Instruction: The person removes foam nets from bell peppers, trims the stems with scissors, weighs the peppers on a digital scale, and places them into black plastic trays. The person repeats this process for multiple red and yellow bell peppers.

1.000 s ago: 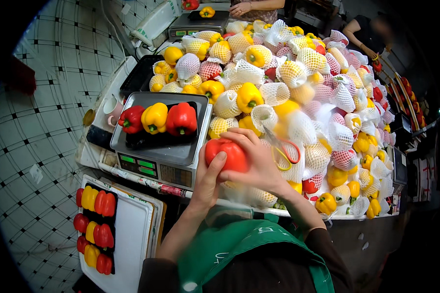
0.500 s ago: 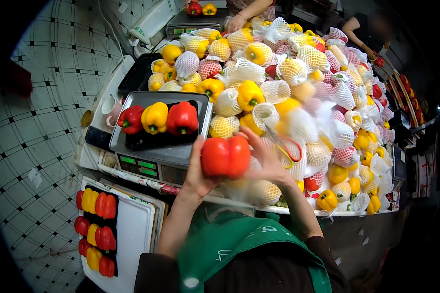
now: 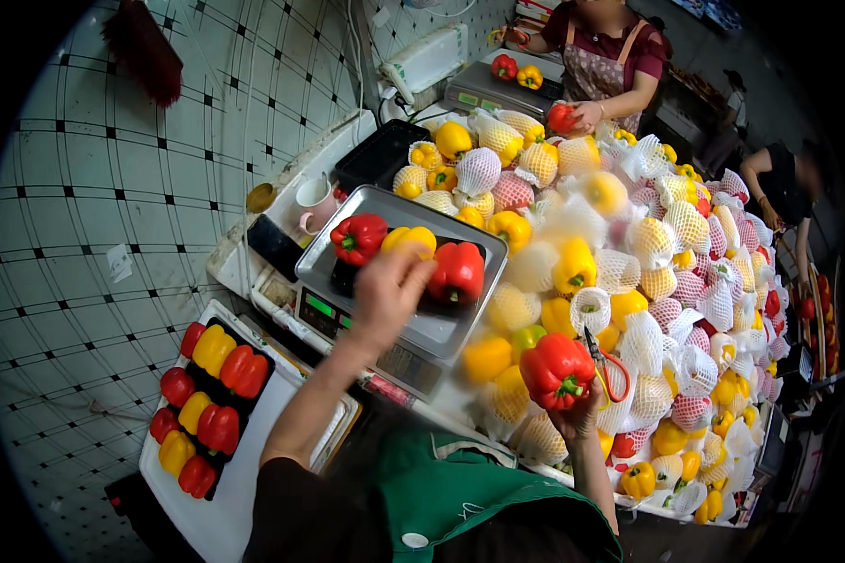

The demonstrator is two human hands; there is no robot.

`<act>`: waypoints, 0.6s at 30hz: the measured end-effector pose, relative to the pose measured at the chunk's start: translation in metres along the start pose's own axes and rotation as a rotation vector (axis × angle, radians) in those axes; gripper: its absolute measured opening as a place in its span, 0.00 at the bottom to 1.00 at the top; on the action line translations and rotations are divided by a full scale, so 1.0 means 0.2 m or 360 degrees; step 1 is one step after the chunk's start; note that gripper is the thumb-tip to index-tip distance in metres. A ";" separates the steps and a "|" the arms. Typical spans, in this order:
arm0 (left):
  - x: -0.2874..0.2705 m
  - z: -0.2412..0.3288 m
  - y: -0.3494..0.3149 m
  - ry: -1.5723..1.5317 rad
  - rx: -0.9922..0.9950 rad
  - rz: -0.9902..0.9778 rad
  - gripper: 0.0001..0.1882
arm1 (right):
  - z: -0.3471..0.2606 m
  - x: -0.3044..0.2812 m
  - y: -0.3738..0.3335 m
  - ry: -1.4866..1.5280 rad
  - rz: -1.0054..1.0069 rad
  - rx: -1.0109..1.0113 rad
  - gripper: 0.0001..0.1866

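Note:
My right hand (image 3: 577,415) holds a red bell pepper (image 3: 556,368) from beneath, its green stem facing me, in front of the heap. Over the scale (image 3: 413,343), my left hand (image 3: 390,289) reaches with fingers apart and slightly blurred, partly covering a yellow bell pepper (image 3: 409,238). Whether the fingertips touch that pepper is unclear. It sits between two others, a red bell pepper (image 3: 358,238) on the left and a larger red one (image 3: 457,272) on the right, in a black tray mostly hidden by them. Scissors (image 3: 610,369) with red handles lie just right of the held pepper.
A heap of peppers in foam nets (image 3: 662,300) spreads across the table. Lower left, a white board (image 3: 174,502) bears several trays of peppers. Beyond the scale are a mug (image 3: 316,202) and black trays (image 3: 382,155). Across the table, a person holds a red pepper (image 3: 562,117).
Both hands held the red pepper; now only the right does, further right, with its stem turned into view. My left hand has let go and moved over the scale. The head view has shifted.

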State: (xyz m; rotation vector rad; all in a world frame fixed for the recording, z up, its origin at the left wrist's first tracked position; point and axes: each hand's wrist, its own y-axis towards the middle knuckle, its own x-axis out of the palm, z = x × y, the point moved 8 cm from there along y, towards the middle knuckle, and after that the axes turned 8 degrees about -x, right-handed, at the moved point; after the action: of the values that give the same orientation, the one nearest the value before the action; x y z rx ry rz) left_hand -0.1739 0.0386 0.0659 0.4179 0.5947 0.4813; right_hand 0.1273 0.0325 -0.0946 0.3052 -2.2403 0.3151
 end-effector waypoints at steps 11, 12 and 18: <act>-0.15 -0.67 0.17 0.0678 -0.0090 -0.0463 0.43 | -0.04 0.48 0.14 -0.0421 -0.0477 0.0105 0.55; -0.15 -0.66 0.15 0.0631 -0.0135 -0.0403 0.44 | -0.02 0.48 0.17 -0.0466 -0.0505 0.0114 0.55; -0.21 -0.68 0.05 0.0537 -0.0096 -0.0002 0.42 | 0.08 0.62 0.31 -0.0498 -0.0526 0.0138 0.48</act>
State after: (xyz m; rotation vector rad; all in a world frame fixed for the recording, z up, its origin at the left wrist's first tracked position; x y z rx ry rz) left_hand -0.2918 0.0557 -0.0143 0.2801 0.9037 0.5721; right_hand 0.0188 0.0711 -0.0159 0.8078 -2.4309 0.1967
